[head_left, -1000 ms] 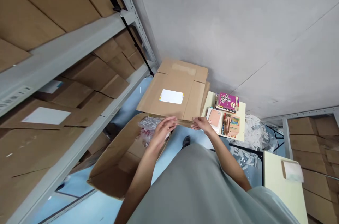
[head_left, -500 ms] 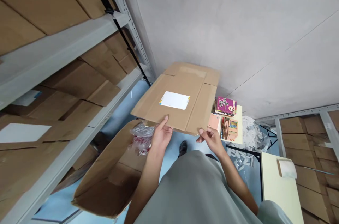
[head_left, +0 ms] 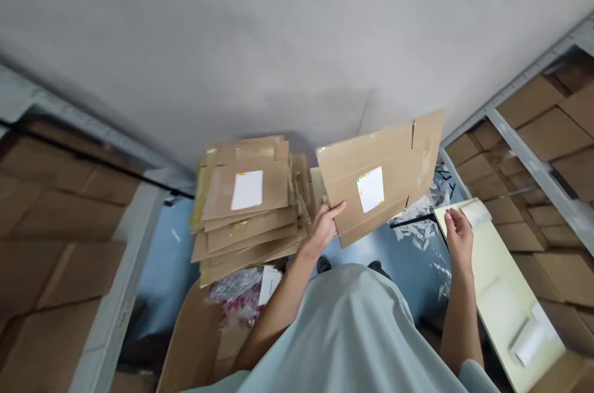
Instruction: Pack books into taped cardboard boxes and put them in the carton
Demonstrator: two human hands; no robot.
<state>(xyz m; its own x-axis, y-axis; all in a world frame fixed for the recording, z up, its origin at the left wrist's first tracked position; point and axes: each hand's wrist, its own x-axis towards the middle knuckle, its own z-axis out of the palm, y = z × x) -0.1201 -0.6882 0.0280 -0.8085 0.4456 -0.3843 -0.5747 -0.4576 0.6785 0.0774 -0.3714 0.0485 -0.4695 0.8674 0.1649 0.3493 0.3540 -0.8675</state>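
My left hand grips a flattened cardboard box by its lower left edge, thumb on the front and fingers behind. The box is tilted and carries a white label. My right hand is off the cardboard, raised near the narrow table at the right; its fingers are loosely bent and nothing shows in them. Left of the held box lies a pile of flattened cardboard boxes, the top one with a white label too. The books seen earlier are hidden behind the held box.
An open carton with clear plastic wrap stands at lower left. A pale table with white rolls is at right. Shelves of cartons flank both sides, a wall ahead. Paper scraps lie on the floor.
The view has swung right. The flattened box has moved right and turned, now in my left hand alone. My right hand has let go and moved right. A cardboard pile has come into sight.
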